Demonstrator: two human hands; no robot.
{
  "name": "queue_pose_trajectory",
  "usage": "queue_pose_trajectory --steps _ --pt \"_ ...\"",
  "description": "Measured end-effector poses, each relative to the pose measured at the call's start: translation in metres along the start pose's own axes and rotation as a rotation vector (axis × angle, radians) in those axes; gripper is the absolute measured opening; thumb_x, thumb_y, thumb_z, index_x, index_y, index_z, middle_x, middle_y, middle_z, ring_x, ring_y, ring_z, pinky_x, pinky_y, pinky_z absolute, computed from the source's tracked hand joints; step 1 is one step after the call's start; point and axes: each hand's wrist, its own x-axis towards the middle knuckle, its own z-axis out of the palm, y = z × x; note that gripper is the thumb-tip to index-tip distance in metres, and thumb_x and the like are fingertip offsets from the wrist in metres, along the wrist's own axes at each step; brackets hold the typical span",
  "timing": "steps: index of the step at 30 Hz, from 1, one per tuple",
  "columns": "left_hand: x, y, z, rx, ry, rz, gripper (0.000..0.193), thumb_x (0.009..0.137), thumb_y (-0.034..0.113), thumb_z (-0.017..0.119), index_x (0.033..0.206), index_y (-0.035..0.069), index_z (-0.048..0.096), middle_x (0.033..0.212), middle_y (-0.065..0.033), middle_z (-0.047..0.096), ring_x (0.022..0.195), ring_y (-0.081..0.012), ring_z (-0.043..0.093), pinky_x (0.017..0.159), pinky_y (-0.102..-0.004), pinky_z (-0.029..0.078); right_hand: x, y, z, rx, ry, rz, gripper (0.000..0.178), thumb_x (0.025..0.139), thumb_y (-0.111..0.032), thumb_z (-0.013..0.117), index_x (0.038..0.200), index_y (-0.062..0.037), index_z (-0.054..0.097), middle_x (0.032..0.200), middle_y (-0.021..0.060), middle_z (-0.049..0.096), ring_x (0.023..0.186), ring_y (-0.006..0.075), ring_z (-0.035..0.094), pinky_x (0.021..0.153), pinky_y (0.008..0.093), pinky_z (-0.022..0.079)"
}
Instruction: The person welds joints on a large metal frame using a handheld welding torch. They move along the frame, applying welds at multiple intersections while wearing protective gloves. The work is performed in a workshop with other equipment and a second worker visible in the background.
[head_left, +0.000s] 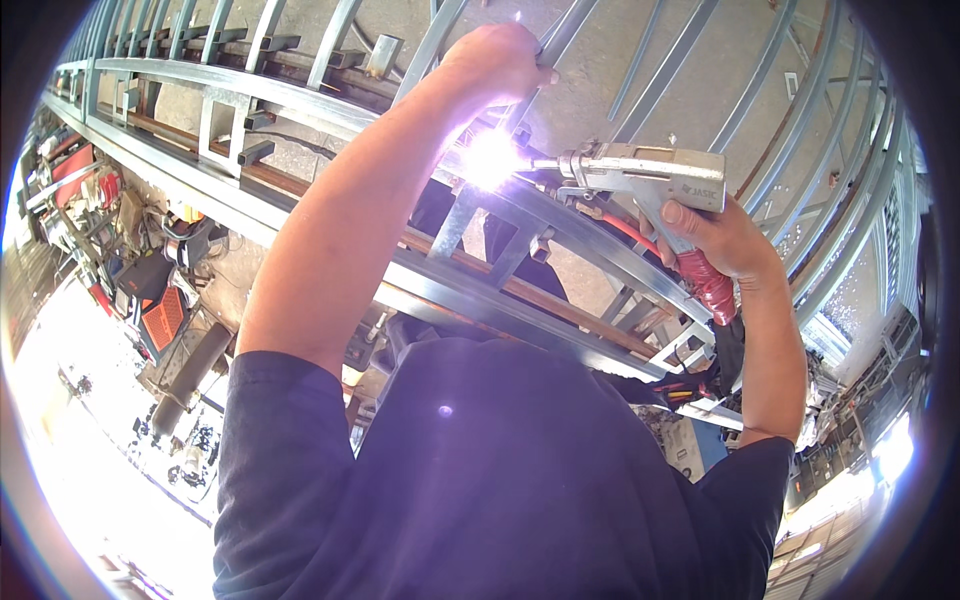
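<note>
My right hand [738, 240] is wrapped around the handle of a grey welding gun [640, 172], whose grip is bound lower down in red tape. The gun's nozzle points left, at a brilliant white-violet arc [490, 160] on a galvanized steel rail [590, 238]. Just beyond the arc, my left hand [497, 62] closes around a slanting square steel bar [570, 32] close to where it meets the rail. Glare hides the joint itself, and the fingers' far side is out of sight.
Many parallel steel bars [770, 60] stretch across the far side, over a concrete floor [610, 60]. A second long rail [480, 300] runs nearer my body. Tools and an orange-and-black case [165, 318] crowd the left. A dark cable [728, 360] hangs below the gun.
</note>
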Motion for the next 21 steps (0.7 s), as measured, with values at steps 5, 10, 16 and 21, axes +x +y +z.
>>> queue_pose_trajectory --steps 5,10,16,21 --pt "0.004 -0.004 0.004 0.092 0.037 0.042 0.048 0.092 0.043 0.074 0.119 0.003 0.074 0.098 -0.0197 0.075 0.092 -0.0351 0.073 0.084 -0.0456 0.056 -0.005 0.000 -0.002 -0.008 -0.022 -0.087 0.056 0.096 -0.040 0.074 0.131 0.0012 0.060 0.095 0.0115 0.071 0.066 0.0172 0.067 0.058 0.0309 0.055" --pt "0.000 0.002 0.009 0.199 0.144 0.032 0.050 0.095 0.046 0.069 0.126 0.007 0.070 0.098 -0.0172 0.076 0.094 -0.0352 0.073 0.084 -0.0470 0.058 -0.041 0.018 -0.027 0.049 0.119 -0.028 0.063 0.093 -0.043 0.076 0.131 0.0045 0.058 0.095 0.0117 0.071 0.069 0.0175 0.067 0.063 0.0318 0.056" --pt "-0.015 0.061 0.042 0.129 0.368 0.203 0.052 0.094 0.050 0.068 0.128 0.010 0.069 0.103 -0.0149 0.076 0.097 -0.0355 0.074 0.086 -0.0464 0.060 -0.081 0.050 -0.044 0.091 0.158 -0.020 0.065 0.092 -0.044 0.077 0.132 0.0031 0.058 0.097 0.0126 0.072 0.068 0.0177 0.067 0.063 0.0307 0.056" --pt "-0.007 0.083 0.077 0.113 0.032 0.075 0.044 0.092 0.046 0.072 0.110 0.006 0.074 0.108 -0.0163 0.075 0.105 -0.0358 0.071 0.091 -0.0472 0.057 -0.088 0.061 -0.048 0.078 0.131 0.052 0.067 0.091 -0.046 0.078 0.133 0.0018 0.059 0.099 0.0120 0.073 0.076 0.0176 0.069 0.062 0.0307 0.057"
